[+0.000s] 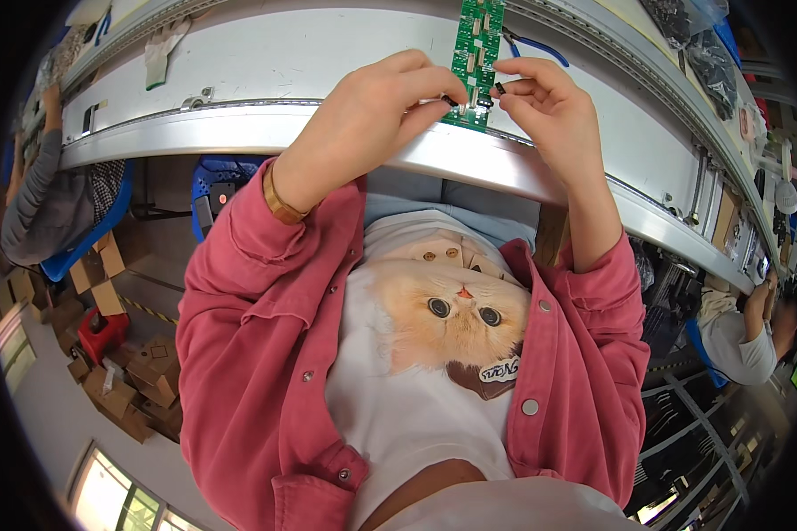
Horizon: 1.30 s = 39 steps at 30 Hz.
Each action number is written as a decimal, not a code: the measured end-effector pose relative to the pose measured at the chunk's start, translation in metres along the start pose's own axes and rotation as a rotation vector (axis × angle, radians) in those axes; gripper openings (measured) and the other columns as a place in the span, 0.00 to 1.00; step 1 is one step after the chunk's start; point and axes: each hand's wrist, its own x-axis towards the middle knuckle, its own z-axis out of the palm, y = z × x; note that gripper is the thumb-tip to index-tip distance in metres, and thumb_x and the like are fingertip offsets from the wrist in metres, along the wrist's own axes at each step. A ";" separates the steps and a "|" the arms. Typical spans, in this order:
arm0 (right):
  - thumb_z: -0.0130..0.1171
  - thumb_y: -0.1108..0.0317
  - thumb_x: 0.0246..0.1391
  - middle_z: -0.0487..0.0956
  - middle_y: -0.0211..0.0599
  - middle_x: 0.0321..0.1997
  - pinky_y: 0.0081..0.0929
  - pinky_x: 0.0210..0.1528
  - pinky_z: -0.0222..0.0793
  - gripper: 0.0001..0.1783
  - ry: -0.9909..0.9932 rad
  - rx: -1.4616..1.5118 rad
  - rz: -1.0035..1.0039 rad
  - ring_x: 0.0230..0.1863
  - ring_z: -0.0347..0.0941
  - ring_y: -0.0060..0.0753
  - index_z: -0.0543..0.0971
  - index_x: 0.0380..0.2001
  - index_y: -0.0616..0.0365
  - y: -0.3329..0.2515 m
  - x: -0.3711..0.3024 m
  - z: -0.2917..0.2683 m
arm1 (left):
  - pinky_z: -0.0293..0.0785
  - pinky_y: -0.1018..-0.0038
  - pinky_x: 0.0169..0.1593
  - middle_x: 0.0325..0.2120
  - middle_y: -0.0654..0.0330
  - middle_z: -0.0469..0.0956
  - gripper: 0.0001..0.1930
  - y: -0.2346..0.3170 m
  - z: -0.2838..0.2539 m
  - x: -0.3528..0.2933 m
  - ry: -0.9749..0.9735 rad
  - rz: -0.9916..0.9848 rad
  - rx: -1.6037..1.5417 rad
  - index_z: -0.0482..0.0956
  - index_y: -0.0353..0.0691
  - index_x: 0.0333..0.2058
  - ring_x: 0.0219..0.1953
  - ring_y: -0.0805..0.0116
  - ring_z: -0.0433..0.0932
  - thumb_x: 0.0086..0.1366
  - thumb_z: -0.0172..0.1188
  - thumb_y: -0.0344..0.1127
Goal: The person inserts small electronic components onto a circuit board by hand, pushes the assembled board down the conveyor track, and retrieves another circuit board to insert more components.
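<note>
Head view: my left hand (363, 115), between eleven and twelve o'clock on the dial of the whole view, pinches a small black part (449, 102) between thumb and forefinger, right at the near end of a green circuit board (477, 42). My right hand (553, 111), between one and two, holds another black piece (499, 89) in its fingertips, just beside the board's right edge; its forefinger stretches out above that piece. The board lies between both hands, a little short of one o'clock, running lengthwise away from me and dotted with pale connectors. A brown band (282, 196) circles my left wrist.

Near the board, at one o'clock, lie blue-handled pliers (540, 48). Everything sits on the long white surface (266, 53), edged by a silvery metal rail (266, 133). Between ten and eleven, a pale glove (162, 55) rests on it. Farther out, one co-worker (58, 199) sits just past nine, another (739, 345) past three. Toward eight, cardboard boxes (155, 367) crowd the floor beside a red container (104, 336).
</note>
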 end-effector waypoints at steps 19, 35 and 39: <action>0.56 0.80 0.49 0.78 0.28 0.34 0.17 0.29 0.64 0.08 0.022 -0.622 -0.338 0.27 0.70 0.25 0.81 0.32 0.58 0.002 0.002 0.010 | 0.68 0.75 0.30 0.26 0.61 0.75 0.07 0.007 0.015 -0.012 0.176 -0.293 -0.187 0.76 0.39 0.33 0.25 0.68 0.71 0.53 0.57 0.23; 0.52 0.80 0.48 0.77 0.30 0.35 0.19 0.29 0.63 0.09 0.011 -0.657 -0.343 0.26 0.69 0.26 0.80 0.31 0.58 0.001 0.000 0.009 | 0.69 0.77 0.35 0.26 0.64 0.78 0.06 0.003 0.021 -0.004 0.099 -0.111 0.152 0.79 0.40 0.31 0.27 0.69 0.72 0.52 0.60 0.25; 0.52 0.80 0.48 0.77 0.30 0.36 0.19 0.30 0.63 0.09 0.017 -0.631 -0.348 0.26 0.69 0.26 0.79 0.30 0.59 0.002 -0.001 0.009 | 0.68 0.76 0.36 0.26 0.64 0.78 0.05 0.004 0.023 -0.003 0.103 -0.070 0.205 0.79 0.40 0.30 0.27 0.67 0.72 0.52 0.61 0.26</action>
